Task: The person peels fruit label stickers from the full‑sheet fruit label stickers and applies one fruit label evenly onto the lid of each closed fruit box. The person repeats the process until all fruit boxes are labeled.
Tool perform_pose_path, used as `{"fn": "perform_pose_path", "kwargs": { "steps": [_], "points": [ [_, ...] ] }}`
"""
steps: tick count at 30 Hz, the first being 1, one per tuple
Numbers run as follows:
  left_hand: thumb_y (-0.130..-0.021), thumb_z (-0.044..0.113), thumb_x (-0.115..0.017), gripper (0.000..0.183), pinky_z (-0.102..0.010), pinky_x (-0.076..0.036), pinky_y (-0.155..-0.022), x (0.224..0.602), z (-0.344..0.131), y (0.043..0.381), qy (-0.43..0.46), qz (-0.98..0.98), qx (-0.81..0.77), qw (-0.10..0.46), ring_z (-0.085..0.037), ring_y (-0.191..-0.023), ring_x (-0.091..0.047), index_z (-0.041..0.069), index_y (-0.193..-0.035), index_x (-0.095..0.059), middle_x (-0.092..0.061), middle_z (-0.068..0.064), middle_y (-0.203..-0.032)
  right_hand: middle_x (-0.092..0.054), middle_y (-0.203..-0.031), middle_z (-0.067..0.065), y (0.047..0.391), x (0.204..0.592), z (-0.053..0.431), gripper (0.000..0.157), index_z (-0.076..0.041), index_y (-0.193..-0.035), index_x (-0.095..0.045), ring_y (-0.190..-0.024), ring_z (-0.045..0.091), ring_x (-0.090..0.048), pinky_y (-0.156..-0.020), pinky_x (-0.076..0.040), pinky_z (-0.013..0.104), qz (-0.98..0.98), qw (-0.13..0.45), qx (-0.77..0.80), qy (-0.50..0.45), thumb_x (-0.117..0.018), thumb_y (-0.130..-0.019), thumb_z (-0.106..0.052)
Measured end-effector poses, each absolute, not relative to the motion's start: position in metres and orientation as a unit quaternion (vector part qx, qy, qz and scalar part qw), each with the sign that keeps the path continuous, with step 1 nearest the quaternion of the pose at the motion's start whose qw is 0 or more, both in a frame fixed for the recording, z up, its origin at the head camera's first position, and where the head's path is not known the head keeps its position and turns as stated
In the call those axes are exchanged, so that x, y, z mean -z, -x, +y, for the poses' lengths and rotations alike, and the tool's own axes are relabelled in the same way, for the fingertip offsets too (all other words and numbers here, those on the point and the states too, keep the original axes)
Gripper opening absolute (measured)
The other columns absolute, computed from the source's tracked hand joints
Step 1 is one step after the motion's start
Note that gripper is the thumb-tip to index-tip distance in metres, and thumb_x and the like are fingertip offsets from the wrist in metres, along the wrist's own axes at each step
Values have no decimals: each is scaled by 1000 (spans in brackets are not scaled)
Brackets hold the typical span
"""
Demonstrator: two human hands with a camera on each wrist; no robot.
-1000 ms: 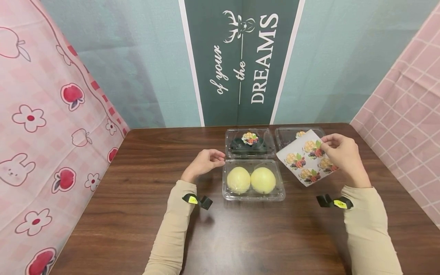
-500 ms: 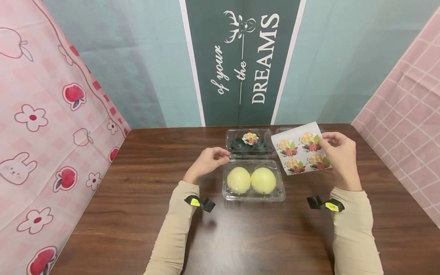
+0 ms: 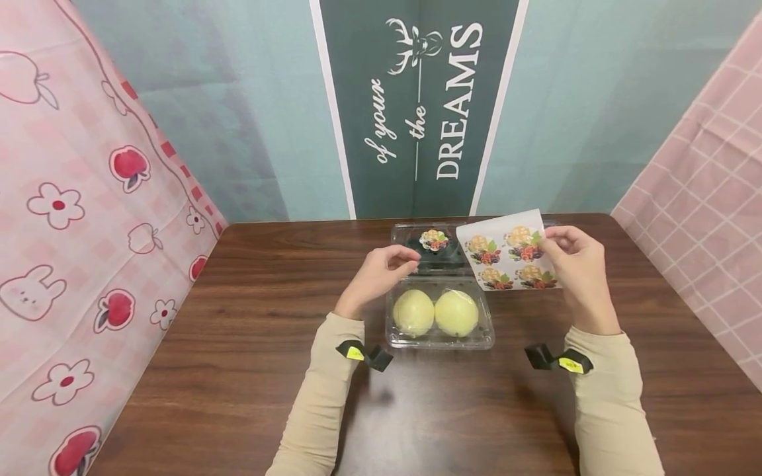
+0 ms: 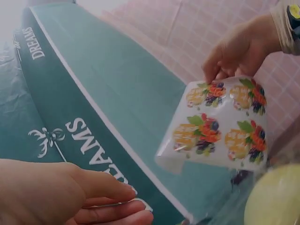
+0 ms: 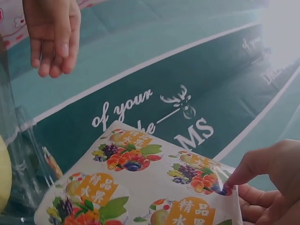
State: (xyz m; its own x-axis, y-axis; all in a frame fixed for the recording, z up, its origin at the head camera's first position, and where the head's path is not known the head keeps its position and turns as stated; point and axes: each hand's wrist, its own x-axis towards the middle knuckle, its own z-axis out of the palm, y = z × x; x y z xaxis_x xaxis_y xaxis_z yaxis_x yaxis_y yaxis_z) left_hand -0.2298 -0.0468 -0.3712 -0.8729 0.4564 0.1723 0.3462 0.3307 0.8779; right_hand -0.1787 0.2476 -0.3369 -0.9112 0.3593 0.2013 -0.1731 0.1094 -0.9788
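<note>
My right hand (image 3: 577, 271) pinches the right edge of a white sticker sheet (image 3: 503, 254), raised over the table. Its visible stickers, colourful fruit pictures with orange patches, show close up in the right wrist view. My left hand (image 3: 381, 274) holds nothing; its fingers extend relaxed near the back clear box, left of the sheet. In front of me sits a clear plastic box (image 3: 440, 342) with two pale yellow round fruits (image 3: 413, 313). Behind it is another clear box (image 3: 405, 231) with dark contents and a fruit sticker (image 3: 433, 240) on top.
A third clear box stood at the back right, now almost wholly hidden by the sheet. Brown wooden tabletop (image 3: 238, 330) surrounds the boxes. A teal cloth (image 3: 250, 132) hangs behind, with pink cloths (image 3: 59, 264) at both sides.
My right hand has carried the sticker sheet left and tilted it up, covering the third box. My left hand has moved right, from beside the boxes to over the back box's left side.
</note>
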Motion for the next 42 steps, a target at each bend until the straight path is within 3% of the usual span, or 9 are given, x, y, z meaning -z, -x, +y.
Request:
{"fn": "perform_pose_path", "kwargs": {
  "steps": [5, 13, 20, 27, 33, 42],
  "points": [
    [-94, 7, -59, 19, -20, -55, -78, 367, -33, 224, -253, 797, -547, 33, -32, -96, -70, -3, -108, -65, -71, -23, -105, -65, -64, -12, 174, 333, 242, 20, -13, -80, -63, -60, -1, -60, -53, -47, 14, -669, 200, -715, 33, -57, -88, 4],
    [-93, 9, -62, 23, -23, -56, -87, 368, -17, 220, -242, 777, -581, 13, -31, -103, -69, -3, -113, -65, -70, -20, -113, -68, -73, -10, 174, 337, 231, 19, -14, -84, -63, -73, 0, -66, -65, -54, 15, -646, 124, -752, -29, -55, -92, 2],
    [-91, 5, -62, 27, -26, -56, -87, 367, -11, 216, -201, 748, -632, 3, -35, -100, -67, -8, -115, -62, -68, -27, -109, -67, -90, -10, 175, 338, 224, 17, -12, -85, -62, -78, 2, -65, -68, -54, 16, -606, 76, -790, -50, -54, -93, 1],
    [-89, 1, -64, 23, -24, -56, -83, 365, -10, 212, -170, 735, -657, -9, -25, -92, -70, -10, -109, -64, -68, -29, -104, -66, -88, -8, 176, 339, 223, 15, -14, -90, -62, -81, 4, -66, -71, -53, 20, -599, 3, -798, -62, -53, -96, -4],
    [-89, 3, -64, 26, -23, -56, -85, 362, -9, 209, -167, 735, -657, 15, -29, -98, -69, -8, -113, -64, -68, -27, -108, -75, -90, -8, 177, 339, 221, 20, -19, -97, -69, -83, 5, -71, -71, -57, 21, -611, -71, -787, -57, -55, -96, -6],
    [-89, 5, -64, 27, -22, -55, -83, 362, -6, 206, -180, 738, -650, 28, -29, -99, -69, -6, -114, -64, -68, -26, -109, -76, -85, -8, 176, 340, 217, 21, -23, -89, -73, -78, 7, -73, -66, -58, 24, -605, -93, -790, -7, -59, -93, -7]
  ]
}}
